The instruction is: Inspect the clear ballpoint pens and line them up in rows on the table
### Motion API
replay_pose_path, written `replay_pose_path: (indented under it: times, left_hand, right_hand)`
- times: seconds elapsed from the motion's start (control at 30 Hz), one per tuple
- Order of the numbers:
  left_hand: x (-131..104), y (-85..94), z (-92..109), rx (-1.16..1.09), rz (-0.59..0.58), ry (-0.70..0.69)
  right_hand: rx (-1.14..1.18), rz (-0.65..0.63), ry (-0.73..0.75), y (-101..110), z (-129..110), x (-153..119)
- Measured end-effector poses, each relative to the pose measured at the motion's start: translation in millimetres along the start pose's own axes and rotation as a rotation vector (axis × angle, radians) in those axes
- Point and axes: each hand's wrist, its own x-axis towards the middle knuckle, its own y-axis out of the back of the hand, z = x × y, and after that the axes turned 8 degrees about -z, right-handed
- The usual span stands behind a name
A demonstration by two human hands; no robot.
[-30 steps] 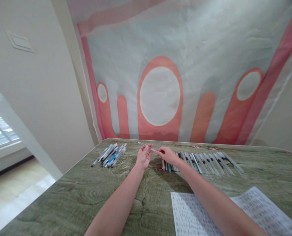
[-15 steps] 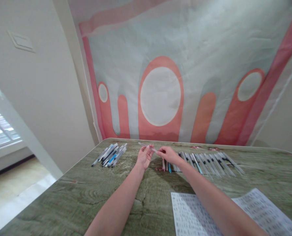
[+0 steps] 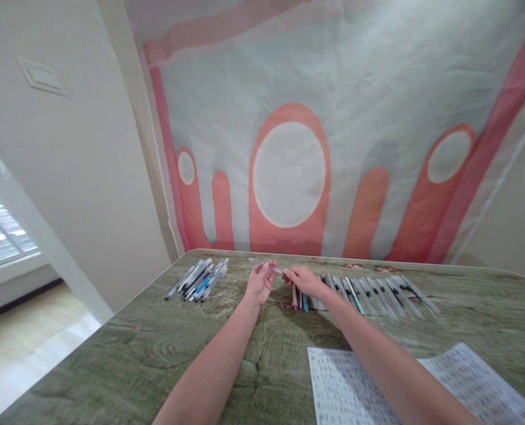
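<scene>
A slim, pale clear pen [image 3: 257,261] slants above the table, held near its middle between the thumb and fingers of my left hand [image 3: 259,287]. At the pen's right end, my right hand [image 3: 305,280] has its thumb and fingertips pinched together. Whether they grip the pen's end or a small part such as a cap is too fine to make out. Beneath and beside my right hand runs a row of pens [image 3: 380,295], mostly clear with dark parts, some blue or pink; my hand and forearm cover part of it.
On the left of the wood-patterned table [image 3: 125,354] lies a loose pile of pens [image 3: 200,280]. Printed sheets [image 3: 333,378] rest at the front right, partly under my right forearm. Behind the table's far edge hangs a pink and grey patterned backdrop [image 3: 218,124].
My right fingertips have shifted very slightly to the right along the pen's end. My left hand and the pen stay almost where they were.
</scene>
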Motion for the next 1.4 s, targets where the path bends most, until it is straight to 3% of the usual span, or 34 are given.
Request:
replay_pose_path:
  times: [0.2, 0.43, 0.63, 0.87, 1.07, 1.17, 1.33, 1.4]
  left_hand:
    - [0, -0.7, 0, 0.011, 0.012, -0.009]
    - [0, -1.1, 0, 0.005, 0.02, -0.005]
    - [1, 1.2, 0, -0.003, 0.054, -0.012]
    - [1, 1.7, 1, -0.001, 0.058, 0.004]
    - [2, 3.7, 0, -0.005, 0.057, -0.003]
    - [4, 7.4, 4, 0.005, 0.112, -0.049]
    - [13, 23.8, 19, 0.013, 0.297, -0.215]
    - [16, 30.4, 23, 0.026, 0.363, -0.266]
  right_hand:
    - [-0.039, 0.136, -0.003, 1, -1, 0]
    - [-0.017, 0.038, -0.013, 2, 0, 0]
    - [-0.012, 0.177, -0.004, 1, 3, 1]
    - [0.056, 0.092, 0.014, -2, 4, 1]
    - [-0.078, 0.067, 0.017, 2, -6, -2]
    - [-0.197, -0.023, -0.011, 14, -13, -7]
    - [-0.268, -0.42, -0.143, 45, -21, -19]
    - [-0.249, -0.465, -0.199, 53, -23, -22]
